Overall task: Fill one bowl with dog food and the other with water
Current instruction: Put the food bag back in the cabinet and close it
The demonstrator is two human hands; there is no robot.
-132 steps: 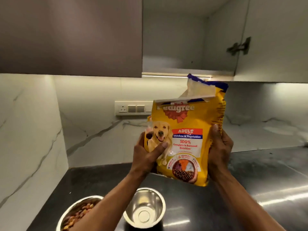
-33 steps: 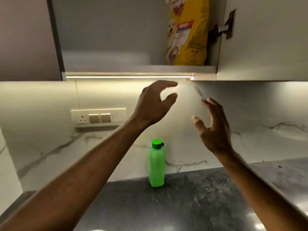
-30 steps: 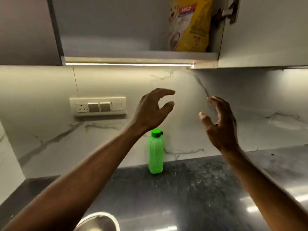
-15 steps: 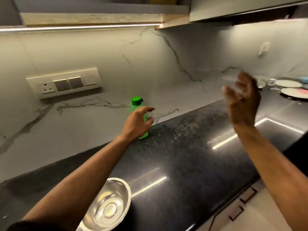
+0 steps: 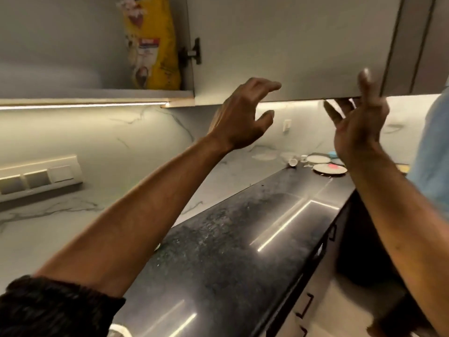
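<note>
Holds nothing in the left hand [image 5: 240, 117]: fingers [image 5: 267, 85] spread and loosely hooked, released, raised just in front of the lower edge of the cabinet door [image 5: 291, 45]. Meets that same lower edge with the right hand [image 5: 357, 132], one of its fingers [image 5: 364, 79] lying across the door's face and the rest tucked below it; too blurred to tell whether gripping or only resting there.

Beyond the hands: the door swung open on its hinge [image 5: 194, 54], and the yellow dog food bag [image 5: 153, 42] upright on the cabinet shelf, hard against the hinge side. No longer carried as a few seconds ago, but put away. Half a second ago, a left hand down by a green bottle at the back edge of the desk [image 5: 243, 239]; now both hands lifted to the door, and the bottle gone from view.

Probably means the food half is finished and the cabinet is about to be shut. Leaves the water still to pour. Shows only a sliver of one bowl [image 5: 119, 328] at the near edge of the desk, its contents hidden. Keeps plates [image 5: 328, 169] well apart at the far end.
</note>
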